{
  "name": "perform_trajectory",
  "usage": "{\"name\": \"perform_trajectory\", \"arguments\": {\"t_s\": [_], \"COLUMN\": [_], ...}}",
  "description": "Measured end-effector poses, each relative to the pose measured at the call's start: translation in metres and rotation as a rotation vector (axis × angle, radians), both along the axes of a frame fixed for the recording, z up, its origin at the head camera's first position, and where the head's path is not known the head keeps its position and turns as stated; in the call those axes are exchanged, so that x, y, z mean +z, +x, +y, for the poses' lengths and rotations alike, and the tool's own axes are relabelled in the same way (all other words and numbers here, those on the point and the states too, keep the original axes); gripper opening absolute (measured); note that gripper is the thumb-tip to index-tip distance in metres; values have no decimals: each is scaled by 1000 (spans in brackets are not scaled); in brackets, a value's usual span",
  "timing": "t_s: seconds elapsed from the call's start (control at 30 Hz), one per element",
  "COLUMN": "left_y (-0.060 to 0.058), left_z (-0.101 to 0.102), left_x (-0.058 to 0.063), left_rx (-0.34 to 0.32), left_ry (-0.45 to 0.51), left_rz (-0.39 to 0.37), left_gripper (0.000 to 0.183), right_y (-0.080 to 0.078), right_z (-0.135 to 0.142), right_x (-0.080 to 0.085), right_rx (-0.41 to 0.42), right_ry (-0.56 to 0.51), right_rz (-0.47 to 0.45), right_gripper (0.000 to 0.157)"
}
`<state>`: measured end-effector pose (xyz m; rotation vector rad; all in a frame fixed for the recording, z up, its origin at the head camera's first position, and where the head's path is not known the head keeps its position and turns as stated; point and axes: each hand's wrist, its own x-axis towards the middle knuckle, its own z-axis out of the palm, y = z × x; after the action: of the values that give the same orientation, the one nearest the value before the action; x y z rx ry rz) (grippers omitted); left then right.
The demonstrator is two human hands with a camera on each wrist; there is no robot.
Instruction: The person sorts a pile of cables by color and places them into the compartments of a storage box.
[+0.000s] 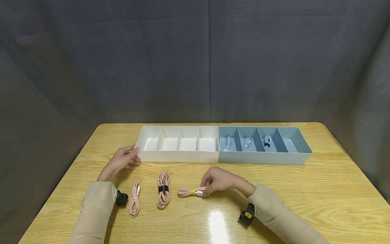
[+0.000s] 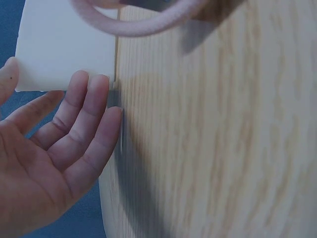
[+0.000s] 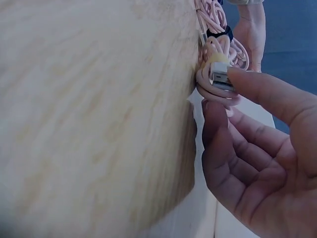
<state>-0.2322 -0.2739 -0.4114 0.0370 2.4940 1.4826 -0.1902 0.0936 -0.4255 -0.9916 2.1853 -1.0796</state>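
Observation:
My right hand (image 1: 220, 179) pinches the plug end of a coiled pink USB cable (image 1: 184, 192) bound with a yellow tie, low over the table. In the right wrist view, the thumb lies against its plug (image 3: 221, 75), fingers opposite. At the left end of the white four-compartment box (image 1: 178, 157), my left hand (image 1: 123, 160) rests its extended fingertips against the corner. A pink cable with a black strap (image 1: 163, 200) and another with a white tie (image 1: 134, 206) lie between the hands.
A blue four-compartment box (image 1: 264, 158) stands against the white box's right end. Its three left compartments each hold a bundled pale cable (image 1: 228, 143). The wooden table (image 1: 335, 193) ends at a dark curtain (image 1: 152, 67).

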Motion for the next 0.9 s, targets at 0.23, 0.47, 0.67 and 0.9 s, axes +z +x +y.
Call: {"name": "perform_trajectory", "arguments": {"t_s": [0.23, 0.47, 0.67, 0.9], "left_y": [0, 0, 2, 3], "left_z": [1, 0, 1, 2], "left_x": [-1, 0, 2, 4], "left_rx": [5, 0, -9, -5], "left_ry": [-5, -2, 5, 10], "left_rz": [0, 5, 5, -3], "left_gripper": [62, 62, 63, 63], "right_y": [6, 7, 8, 12], "right_z": [6, 10, 11, 12], "right_x": [-3, -4, 0, 9], "right_rx": [-140, -193, -228, -336], "right_ry": [-99, -185, -226, -268], "right_rz": [-243, -344, -348, -278], "right_gripper": [8, 13, 14, 17]}}
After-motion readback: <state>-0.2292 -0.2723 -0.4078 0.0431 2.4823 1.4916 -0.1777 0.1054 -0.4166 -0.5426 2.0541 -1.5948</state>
